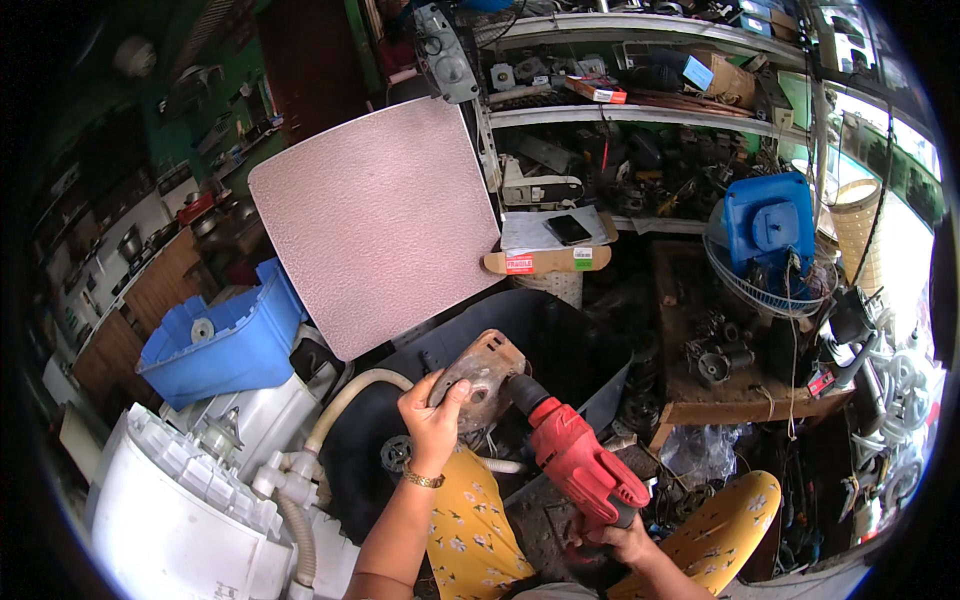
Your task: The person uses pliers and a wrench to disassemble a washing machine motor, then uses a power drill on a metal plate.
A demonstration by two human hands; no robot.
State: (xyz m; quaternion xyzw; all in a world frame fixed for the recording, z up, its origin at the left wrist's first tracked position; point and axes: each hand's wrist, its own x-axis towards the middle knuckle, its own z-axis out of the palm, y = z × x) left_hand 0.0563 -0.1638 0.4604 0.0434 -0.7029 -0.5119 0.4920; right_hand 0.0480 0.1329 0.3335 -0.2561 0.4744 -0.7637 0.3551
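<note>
My left hand [434, 412] is closed on a worn metal plate [487, 375], thumb on its face and fingers behind it. The plate is tilted above my knees, with a hole near its middle. My right hand [612, 540] grips the handle of a red power drill [583, 455], mostly hidden under the tool's body. The drill's black chuck [524, 392] points up and left at the plate's right side. Whether a bit touches the plate, I cannot tell. A dark plastic tub [570, 335] stands just behind the plate.
At the left are a white machine housing [180, 510] with a grey hose [330, 412] and a blue plastic bin [225, 335]. A large pinkish panel [380, 220] leans behind the tub. To the right, a wooden bench [715, 408] holds motor parts and a blue-topped fan [772, 228].
</note>
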